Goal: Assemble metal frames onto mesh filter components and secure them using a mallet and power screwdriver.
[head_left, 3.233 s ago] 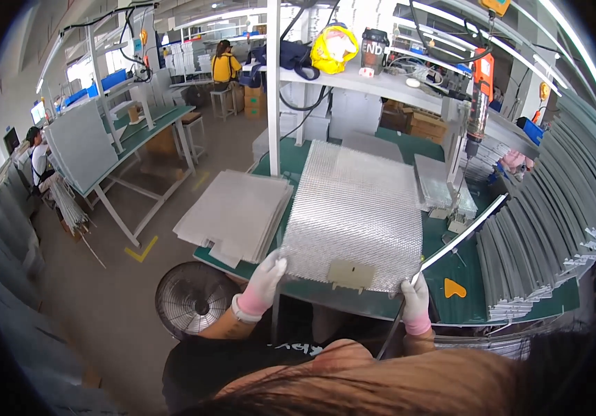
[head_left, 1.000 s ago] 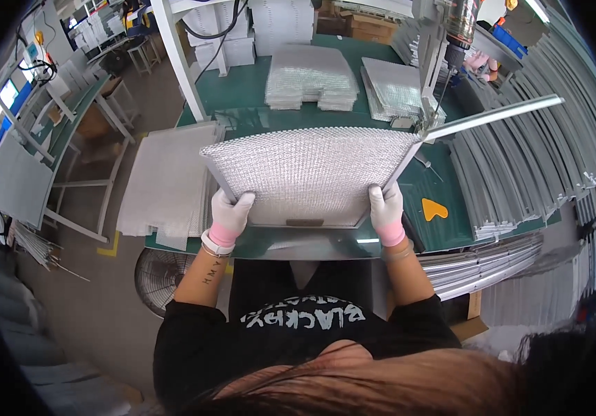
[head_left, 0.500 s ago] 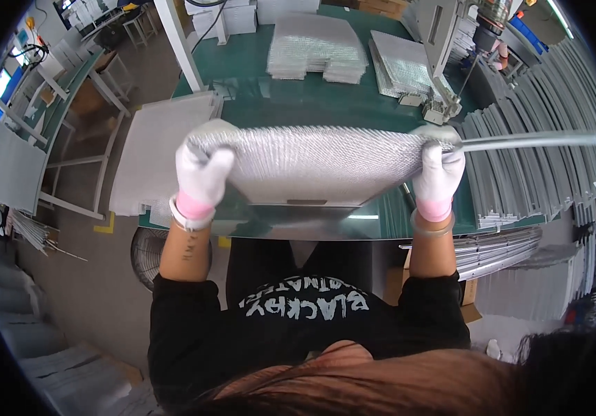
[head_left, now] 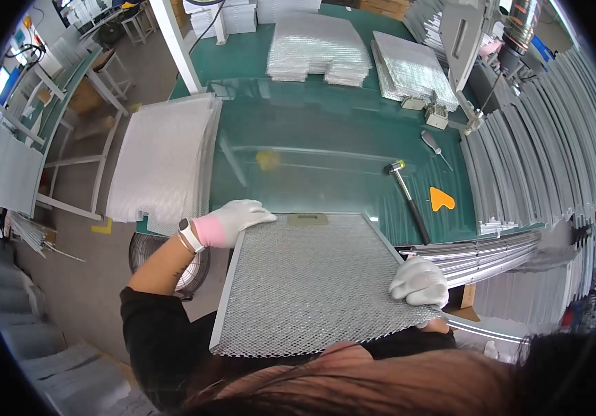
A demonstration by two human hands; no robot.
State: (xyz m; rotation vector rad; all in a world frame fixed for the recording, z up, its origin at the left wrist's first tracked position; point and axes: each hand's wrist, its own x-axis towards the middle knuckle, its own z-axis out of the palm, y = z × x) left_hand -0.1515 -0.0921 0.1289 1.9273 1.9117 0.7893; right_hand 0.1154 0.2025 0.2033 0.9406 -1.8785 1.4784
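Left hand (head_left: 232, 220): white-gloved, fingers (head_left: 260, 211) laid together and curled over the far left corner of the mesh filter panel (head_left: 312, 281), gripping its frame.
Right hand (head_left: 419, 283): white-gloved, fingers (head_left: 409, 290) bunched and closed on the panel's right edge, near its lower corner.
Mesh filter panel: a rectangular sheet of silver expanded mesh in a thin metal frame, held nearly flat between the two hands, close to the person's chest; its far edge lies over the near edge of the bench (head_left: 325, 159).
Bench: green-topped and glossy, bare in its middle part.
Mallet (head_left: 409, 197): dark handle with a pale head, lying on the bench just beyond the panel's far right corner.
Orange heart-shaped piece (head_left: 441, 200): flat on the bench, just right of the mallet.
Stack of white sheets (head_left: 162, 163): on a lower stand to the left of the bench, near the left hand.
Mesh stacks (head_left: 318, 45): two piles at the far side of the bench, well apart from the hands.
Metal frame strips (head_left: 540, 159): many, fanned along the right side.
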